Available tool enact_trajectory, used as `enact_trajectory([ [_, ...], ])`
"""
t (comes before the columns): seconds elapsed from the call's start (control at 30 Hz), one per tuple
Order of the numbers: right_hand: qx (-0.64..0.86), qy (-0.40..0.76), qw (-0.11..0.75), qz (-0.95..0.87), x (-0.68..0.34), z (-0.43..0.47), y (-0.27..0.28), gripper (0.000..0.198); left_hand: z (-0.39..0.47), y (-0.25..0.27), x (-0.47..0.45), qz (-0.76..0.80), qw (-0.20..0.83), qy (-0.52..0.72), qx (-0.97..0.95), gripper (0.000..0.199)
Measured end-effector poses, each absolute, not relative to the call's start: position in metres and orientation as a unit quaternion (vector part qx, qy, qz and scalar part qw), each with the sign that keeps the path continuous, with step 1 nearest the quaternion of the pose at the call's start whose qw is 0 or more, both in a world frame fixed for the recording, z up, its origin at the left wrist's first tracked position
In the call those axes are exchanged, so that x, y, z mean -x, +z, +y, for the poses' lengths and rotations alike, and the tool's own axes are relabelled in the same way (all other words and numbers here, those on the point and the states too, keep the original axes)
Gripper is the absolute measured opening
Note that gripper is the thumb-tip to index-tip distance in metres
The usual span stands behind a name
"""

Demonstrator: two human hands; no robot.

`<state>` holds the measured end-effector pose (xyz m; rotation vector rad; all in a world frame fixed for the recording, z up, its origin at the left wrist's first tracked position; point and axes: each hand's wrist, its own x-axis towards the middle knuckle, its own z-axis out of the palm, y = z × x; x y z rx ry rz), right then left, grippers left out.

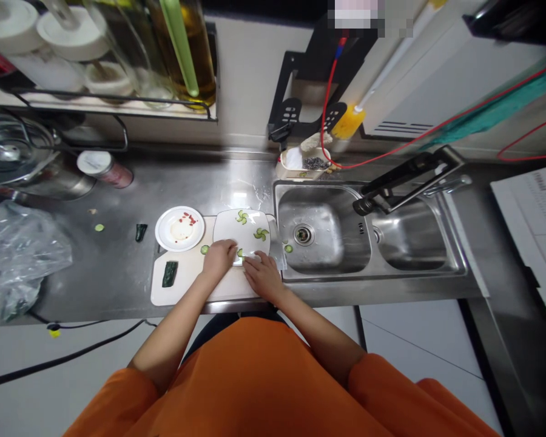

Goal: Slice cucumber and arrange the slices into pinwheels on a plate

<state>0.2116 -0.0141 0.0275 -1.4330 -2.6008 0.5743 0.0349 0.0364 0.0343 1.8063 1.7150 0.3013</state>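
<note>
A white squarish plate (227,227) lies over the right part of a pale cutting board (186,291). On it, cucumber slices form a pinwheel (241,216) near the far edge and another pinwheel (261,234) at the right. A green slice (240,252) shows by the near rim, between my hands. My left hand (218,260) reaches over the plate's near left corner, fingers drawn together. My right hand (264,278) is at the near right edge, fingers bent inward at the rim. Anything pinched in either hand is too small to make out.
A round white plate (161,229) with red bits and a dark cucumber piece (169,274) sit left on the board. Farther left are another cucumber end (141,232), a can (118,173) and a plastic bag (18,261). A double sink (327,243) adjoins at right.
</note>
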Motion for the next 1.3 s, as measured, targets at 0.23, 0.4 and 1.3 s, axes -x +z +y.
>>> enact_trajectory([
  [0.23, 0.474, 0.184, 0.088, -0.857, -0.214, -0.017, 0.028, 0.028, 0.02, 0.043, 0.009, 0.75, 0.269, 0.132, -0.59, 0.027],
  [0.4, 0.475, 0.178, 0.115, -0.854, -0.212, -0.021, 0.025, 0.025, 0.002, 0.04, 0.027, 0.823, 0.235, 0.077, -0.512, 0.029],
  [1.3, 0.512, 0.326, 0.219, -0.764, -0.198, -0.011, 0.033, 0.018, -0.007, 0.038, 0.018, 0.756, 0.428, 0.29, -0.402, 0.032],
])
